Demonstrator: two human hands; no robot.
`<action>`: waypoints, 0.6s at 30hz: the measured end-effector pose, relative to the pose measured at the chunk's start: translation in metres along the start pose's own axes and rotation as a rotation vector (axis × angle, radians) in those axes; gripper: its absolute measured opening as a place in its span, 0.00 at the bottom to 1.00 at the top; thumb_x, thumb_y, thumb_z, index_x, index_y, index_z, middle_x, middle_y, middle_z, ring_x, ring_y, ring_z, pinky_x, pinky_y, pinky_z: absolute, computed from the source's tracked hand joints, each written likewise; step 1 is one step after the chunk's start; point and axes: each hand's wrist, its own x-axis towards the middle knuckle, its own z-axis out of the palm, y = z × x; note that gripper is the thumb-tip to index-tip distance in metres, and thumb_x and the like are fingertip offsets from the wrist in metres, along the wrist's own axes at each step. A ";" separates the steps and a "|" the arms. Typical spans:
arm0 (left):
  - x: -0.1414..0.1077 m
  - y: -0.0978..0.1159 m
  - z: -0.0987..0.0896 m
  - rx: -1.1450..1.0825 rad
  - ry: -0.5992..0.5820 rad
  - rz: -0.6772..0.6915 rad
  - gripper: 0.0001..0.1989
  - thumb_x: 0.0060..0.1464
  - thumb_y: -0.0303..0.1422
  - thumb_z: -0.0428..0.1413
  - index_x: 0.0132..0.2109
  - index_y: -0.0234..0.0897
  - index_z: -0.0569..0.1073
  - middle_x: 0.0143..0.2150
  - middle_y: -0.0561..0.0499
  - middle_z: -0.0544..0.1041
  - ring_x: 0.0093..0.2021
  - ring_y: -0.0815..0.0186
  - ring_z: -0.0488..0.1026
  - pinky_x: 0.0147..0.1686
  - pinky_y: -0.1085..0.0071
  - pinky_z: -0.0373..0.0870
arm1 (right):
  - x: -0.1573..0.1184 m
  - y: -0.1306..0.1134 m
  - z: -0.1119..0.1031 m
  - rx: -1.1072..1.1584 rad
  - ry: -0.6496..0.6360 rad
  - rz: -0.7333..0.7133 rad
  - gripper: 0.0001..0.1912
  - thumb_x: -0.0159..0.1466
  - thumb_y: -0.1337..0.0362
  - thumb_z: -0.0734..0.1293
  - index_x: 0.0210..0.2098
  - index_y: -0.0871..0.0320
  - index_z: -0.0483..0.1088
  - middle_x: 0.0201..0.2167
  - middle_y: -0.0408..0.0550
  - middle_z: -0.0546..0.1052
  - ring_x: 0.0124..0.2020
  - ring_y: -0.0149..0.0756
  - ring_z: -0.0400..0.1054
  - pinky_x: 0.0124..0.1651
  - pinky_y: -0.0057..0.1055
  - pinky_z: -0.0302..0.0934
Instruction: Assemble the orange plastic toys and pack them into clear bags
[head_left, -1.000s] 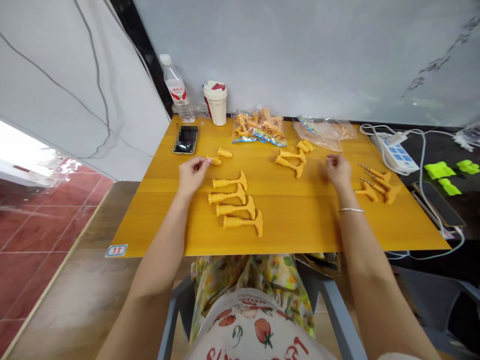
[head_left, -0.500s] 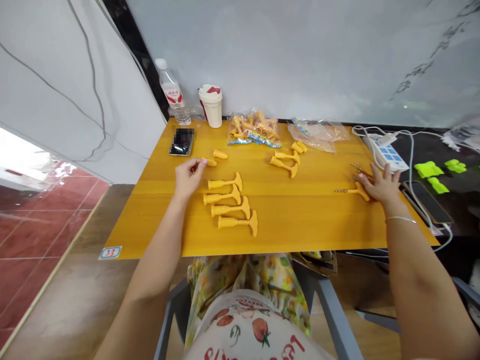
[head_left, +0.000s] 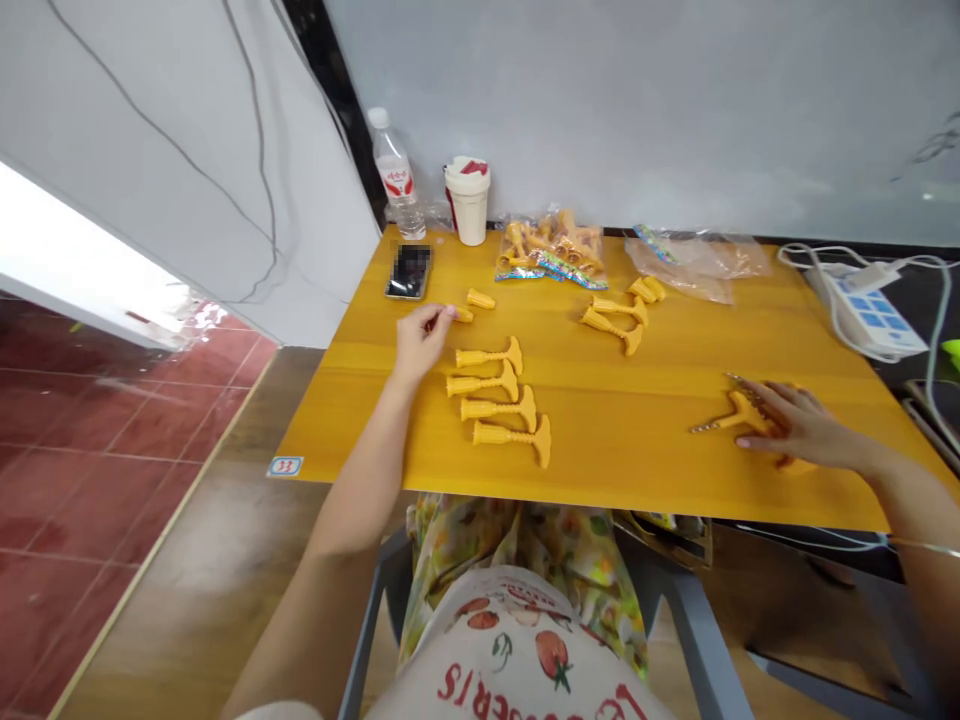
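My left hand [head_left: 421,342] pinches a short yellow ribbed corkscrew sheath [head_left: 463,315] between thumb and fingertips, against the table. Just beyond it lies another loose sheath [head_left: 481,299]. In front of that hand several sheathed yellow corkscrews [head_left: 501,408] with T-shaped handles form a column. At the right, my right hand [head_left: 806,430] is laid with outstretched fingers over a few bare corkscrews, partly hiding them. One corkscrew [head_left: 739,415] shows its handle and metal spiral beside the thumb.
Two more sheathed corkscrews [head_left: 616,322] and loose sheaths [head_left: 646,290] lie mid-table. Behind are bagged corkscrews [head_left: 551,250], an opened plastic bag [head_left: 709,262], a cup [head_left: 471,205], a water bottle [head_left: 397,185] and a phone [head_left: 409,272]. A power strip [head_left: 874,310] with cables sits at the right.
My right hand has come nearer the front edge, its spread fingers drawn together over the bare corkscrews, which have shifted. My left hand keeps its pinch on the sheath. The view has turned left.
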 end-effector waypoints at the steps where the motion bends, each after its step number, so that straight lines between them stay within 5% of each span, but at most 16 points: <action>1: 0.000 0.000 0.000 0.007 -0.004 0.000 0.21 0.62 0.48 0.52 0.33 0.36 0.79 0.25 0.52 0.71 0.26 0.69 0.63 0.29 0.72 0.60 | -0.004 -0.002 0.007 0.052 0.026 -0.083 0.39 0.53 0.33 0.64 0.59 0.43 0.70 0.55 0.59 0.74 0.58 0.51 0.66 0.61 0.41 0.57; 3: -0.001 0.000 0.001 0.017 -0.007 -0.003 0.22 0.62 0.48 0.51 0.33 0.36 0.78 0.25 0.52 0.71 0.26 0.69 0.63 0.30 0.71 0.60 | -0.010 -0.013 0.018 0.110 0.086 -0.199 0.32 0.59 0.39 0.59 0.58 0.43 0.69 0.53 0.65 0.74 0.57 0.55 0.65 0.61 0.49 0.55; 7: -0.001 -0.003 0.002 0.019 -0.017 -0.003 0.23 0.62 0.49 0.50 0.33 0.37 0.79 0.25 0.52 0.70 0.26 0.69 0.62 0.29 0.71 0.60 | -0.019 -0.062 0.020 0.030 0.200 -0.191 0.23 0.65 0.54 0.57 0.58 0.42 0.67 0.50 0.61 0.73 0.53 0.55 0.66 0.52 0.51 0.63; 10: -0.001 -0.005 0.003 0.013 -0.016 -0.001 0.22 0.63 0.48 0.50 0.33 0.37 0.79 0.23 0.53 0.67 0.25 0.69 0.61 0.28 0.71 0.58 | -0.018 -0.110 0.012 -0.054 0.226 -0.196 0.23 0.69 0.54 0.54 0.58 0.48 0.68 0.48 0.60 0.73 0.51 0.55 0.67 0.44 0.49 0.66; 18: -0.001 -0.007 0.003 0.023 -0.026 0.007 0.21 0.63 0.46 0.51 0.32 0.36 0.79 0.23 0.54 0.66 0.25 0.69 0.60 0.28 0.72 0.56 | 0.021 -0.238 0.004 -0.009 0.249 -0.306 0.21 0.72 0.57 0.53 0.59 0.50 0.68 0.49 0.59 0.72 0.51 0.52 0.64 0.44 0.44 0.66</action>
